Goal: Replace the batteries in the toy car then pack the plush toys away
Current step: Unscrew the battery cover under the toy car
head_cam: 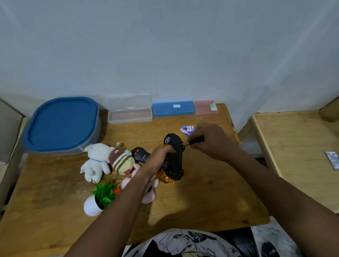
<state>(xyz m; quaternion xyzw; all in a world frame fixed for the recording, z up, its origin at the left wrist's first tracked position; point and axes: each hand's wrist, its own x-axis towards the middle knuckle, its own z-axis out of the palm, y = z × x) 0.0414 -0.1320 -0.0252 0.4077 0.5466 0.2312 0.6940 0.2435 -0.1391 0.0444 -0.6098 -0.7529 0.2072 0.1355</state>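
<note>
Gripping glossy black toy car, slim screwdriver touching.

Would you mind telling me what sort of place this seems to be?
Probably a room at home: a small wooden table against a plain wall, with plush toys and a potted plant on it.

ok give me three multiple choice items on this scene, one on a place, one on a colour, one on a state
1. Where do the loose batteries lie?
A. on the wooden table, beyond the right hand
B. inside the clear case
C. on the side table

2. What colour is the lid of the big rounded tub?
A. pink
B. blue
C. green

3. How is the black toy car held?
A. flat on its wheels
B. inside the tub
C. tipped up in the left hand

Key: 1 A, they sit on the wooden table past the right hand; 2 B, the lid is blue; 3 C, its underside faces the black screwdriver.
</note>
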